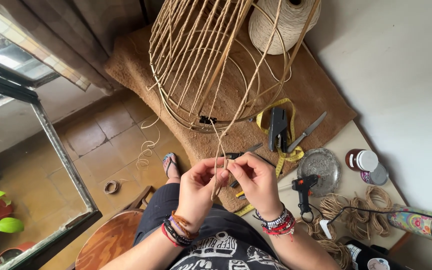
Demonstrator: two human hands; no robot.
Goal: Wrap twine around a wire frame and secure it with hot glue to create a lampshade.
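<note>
Brown mat on table. Both hands, left hand (pixel 196 182) and right hand (pixel 256 180), pinch twine (pixel 219 172) together. Frame (pixel 201 60) beyond them partly wrapped; most bars bare.

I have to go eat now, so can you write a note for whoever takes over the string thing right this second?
Left hand: pinching the jute twine.
Right hand: pinching the same twine just beside it, fingertips nearly meeting.
The twine runs up to the wire frame on the brown mat; the twine spool stands behind it.
Done: many strands already strung on the frame's left side.
Left: the right side is mostly bare wire.
Nearby: scissors, glue gun, measuring tape.
</note>
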